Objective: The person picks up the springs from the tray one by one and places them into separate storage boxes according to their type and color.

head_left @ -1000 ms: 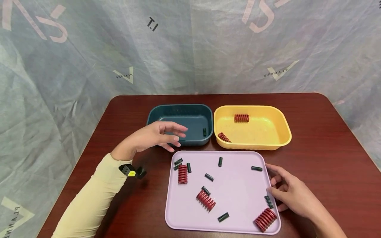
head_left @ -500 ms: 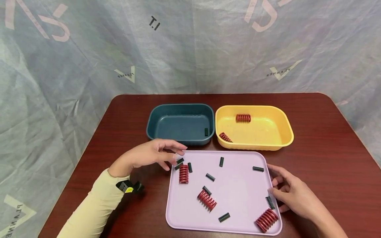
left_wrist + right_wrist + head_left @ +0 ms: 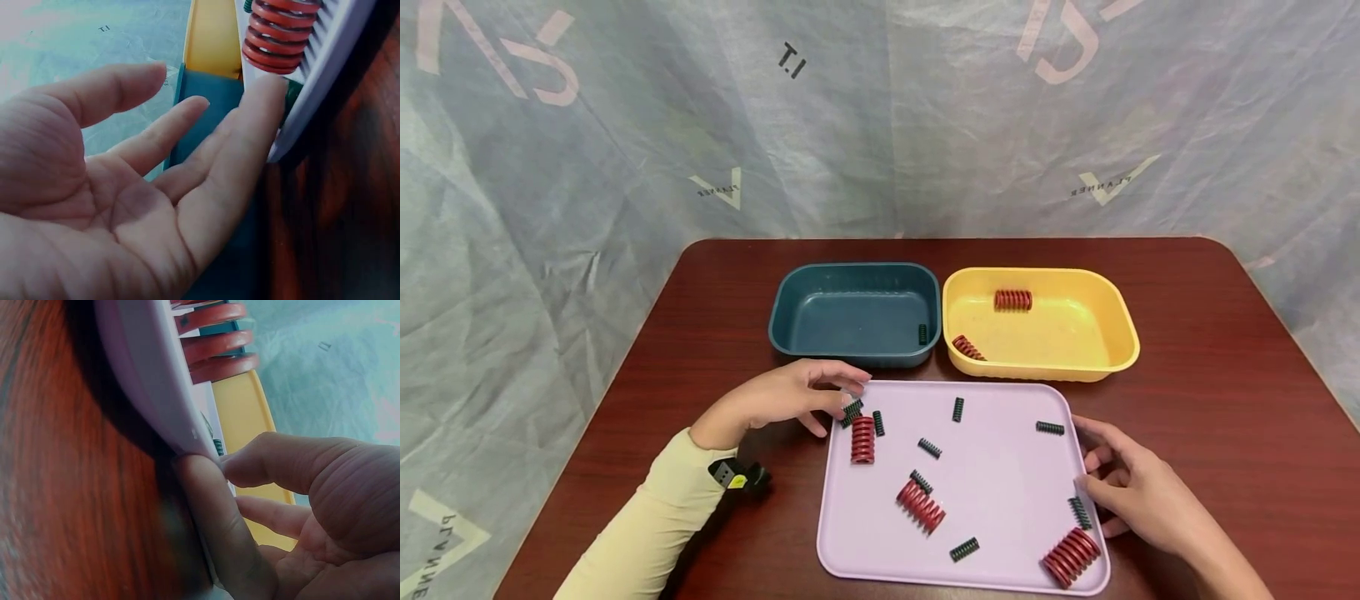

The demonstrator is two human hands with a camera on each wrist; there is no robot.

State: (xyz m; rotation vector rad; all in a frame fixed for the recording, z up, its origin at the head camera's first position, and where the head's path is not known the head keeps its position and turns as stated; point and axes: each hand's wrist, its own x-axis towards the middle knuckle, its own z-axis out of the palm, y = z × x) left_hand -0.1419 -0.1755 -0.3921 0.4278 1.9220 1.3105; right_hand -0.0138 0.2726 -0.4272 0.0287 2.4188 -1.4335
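Note:
My left hand (image 3: 790, 396) is at the far left corner of the lilac tray (image 3: 1000, 483), thumb by two small dark green springs (image 3: 852, 414) it partly covers. In the left wrist view its fingers (image 3: 222, 165) are spread and loosely bent, with nothing held. Just nearer lies a large red spring (image 3: 862, 440), a green spring (image 3: 878, 423) beside it. On the right, my right hand (image 3: 1142, 487) grips the tray's edge between thumb and fingers. Close to that thumb is a green spring (image 3: 1079, 512), and a big red spring (image 3: 1071, 557) occupies the near right corner.
Behind the tray, a dark teal bin (image 3: 850, 357) holds one green spring (image 3: 922, 334). Against it stands a yellow bin (image 3: 1060, 368) with two red springs (image 3: 1013, 300). Another red spring (image 3: 921, 507) and several green ones lie about the tray.
From over the teal bin, my left hand has come down and nearer to the tray's far left corner. The right hand keeps its place on the tray's edge.

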